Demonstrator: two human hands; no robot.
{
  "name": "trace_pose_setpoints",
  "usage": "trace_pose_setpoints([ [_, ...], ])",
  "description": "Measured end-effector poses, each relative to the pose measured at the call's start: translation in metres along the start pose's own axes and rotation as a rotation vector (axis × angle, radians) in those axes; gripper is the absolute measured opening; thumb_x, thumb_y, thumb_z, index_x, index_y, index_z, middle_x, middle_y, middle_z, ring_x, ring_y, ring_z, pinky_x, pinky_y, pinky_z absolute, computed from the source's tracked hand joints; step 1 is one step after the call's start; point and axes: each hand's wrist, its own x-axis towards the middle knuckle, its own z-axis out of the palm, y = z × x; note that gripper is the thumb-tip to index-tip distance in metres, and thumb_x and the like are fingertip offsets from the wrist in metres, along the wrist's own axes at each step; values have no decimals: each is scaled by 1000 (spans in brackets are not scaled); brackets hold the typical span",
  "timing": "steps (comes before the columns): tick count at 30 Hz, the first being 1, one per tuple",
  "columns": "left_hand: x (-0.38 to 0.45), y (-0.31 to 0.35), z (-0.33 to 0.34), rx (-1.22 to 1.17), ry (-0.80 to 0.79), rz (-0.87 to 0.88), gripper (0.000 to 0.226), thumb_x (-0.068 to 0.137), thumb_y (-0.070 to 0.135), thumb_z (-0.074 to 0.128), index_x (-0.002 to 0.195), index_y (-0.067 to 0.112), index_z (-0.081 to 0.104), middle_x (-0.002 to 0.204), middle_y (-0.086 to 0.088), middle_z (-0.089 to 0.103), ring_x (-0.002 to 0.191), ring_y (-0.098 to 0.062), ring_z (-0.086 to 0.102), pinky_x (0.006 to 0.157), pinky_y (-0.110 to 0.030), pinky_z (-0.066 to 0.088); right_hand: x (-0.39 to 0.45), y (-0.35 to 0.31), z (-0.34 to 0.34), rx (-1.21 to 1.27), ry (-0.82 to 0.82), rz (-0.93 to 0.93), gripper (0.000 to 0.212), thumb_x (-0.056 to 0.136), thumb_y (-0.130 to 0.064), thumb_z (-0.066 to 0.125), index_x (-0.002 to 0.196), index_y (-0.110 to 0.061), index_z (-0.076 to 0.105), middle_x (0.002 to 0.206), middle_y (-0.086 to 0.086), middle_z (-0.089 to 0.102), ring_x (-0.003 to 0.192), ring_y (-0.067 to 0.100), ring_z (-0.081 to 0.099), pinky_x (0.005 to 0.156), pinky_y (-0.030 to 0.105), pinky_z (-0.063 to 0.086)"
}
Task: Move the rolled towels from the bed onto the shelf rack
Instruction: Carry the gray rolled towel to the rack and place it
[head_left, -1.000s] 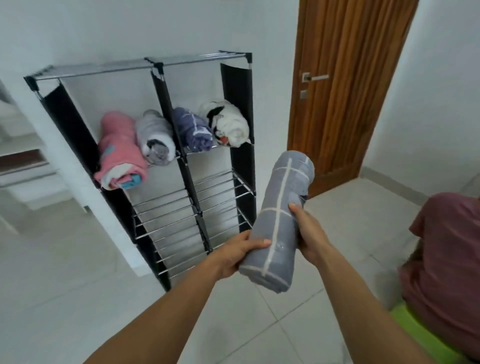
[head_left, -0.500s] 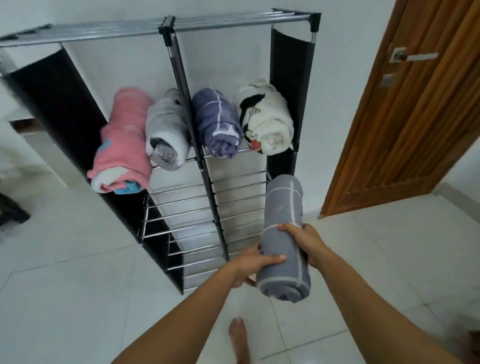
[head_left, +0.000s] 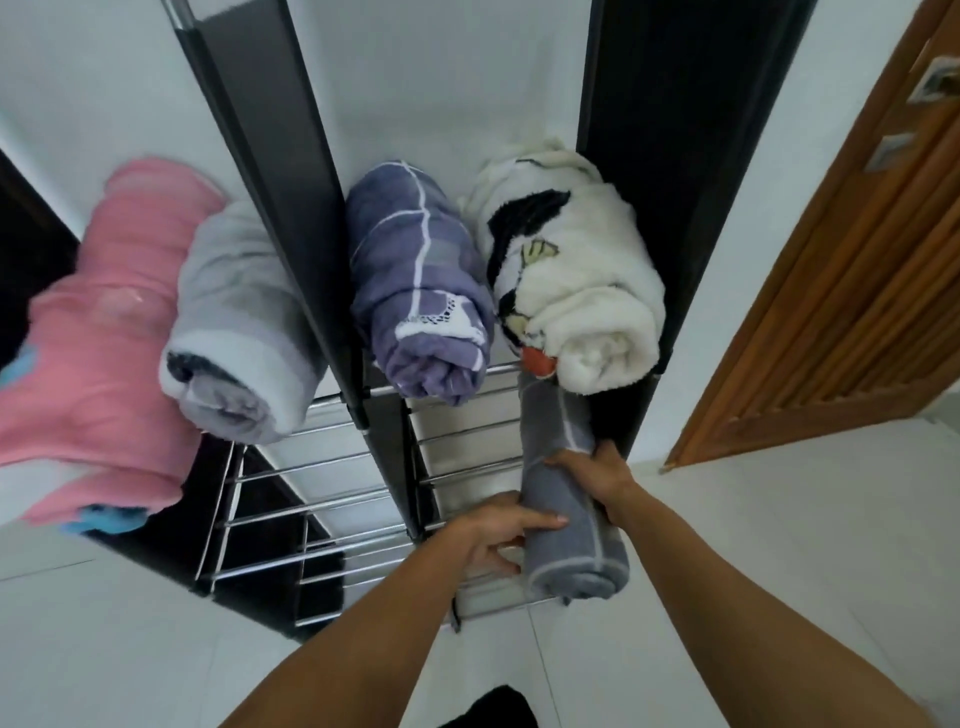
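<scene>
Shelf rack (head_left: 332, 249) fills the frame's centre. Its upper tier carries four rolled towels (head_left: 421, 280) in a row, two left of the middle post, two right. Below right, a fifth towel (head_left: 566, 514) lies on the lower tier, left hand (head_left: 498, 535) and right hand (head_left: 602, 478) flanking it. Door (head_left: 841, 291) at far right.

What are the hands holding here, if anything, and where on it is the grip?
Both hands hold the rolled grey towel. The left hand grips its left side near the front end; the right hand grips the right side around mid-length.
</scene>
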Motion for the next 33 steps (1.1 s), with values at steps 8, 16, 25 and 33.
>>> trace_pose_setpoints([
  [8, 52, 19, -11, -297, 92, 64, 76, 80, 25, 75, 144, 29, 33, 137, -1, 57, 110, -20, 61, 75, -33, 57, 76, -21, 18, -86, -48, -53, 66, 83, -40, 70, 136, -6, 49, 135, 3, 54, 125, 31, 52, 97, 32, 44],
  [16, 69, 16, 1, -206, 156, 233, 64, 94, 0, 52, 149, 16, 24, 145, -13, 46, 108, -17, 51, 50, -8, 50, 85, -8, 23, -318, 40, -74, 40, 103, -18, 39, 137, 4, 41, 130, 14, 51, 132, 33, 44, 107, 29, 30],
  [25, 32, 11, 25, 136, 542, 240, 37, 88, 14, 55, 125, 14, 57, 118, -10, 66, 108, -27, 63, 91, -32, 50, -6, 41, -7, -183, 186, -212, 35, 92, -3, 52, 126, 2, 54, 121, 22, 62, 114, 38, 59, 84, 27, 44],
  [33, -42, -35, 103, 460, 444, 363, 15, 87, 10, 55, 87, 6, 69, 93, -17, 71, 85, -28, 63, 76, -32, 49, -136, 150, -67, -42, 318, -45, 34, 94, -6, 52, 128, -4, 54, 127, 14, 60, 115, 29, 58, 96, 31, 43],
])
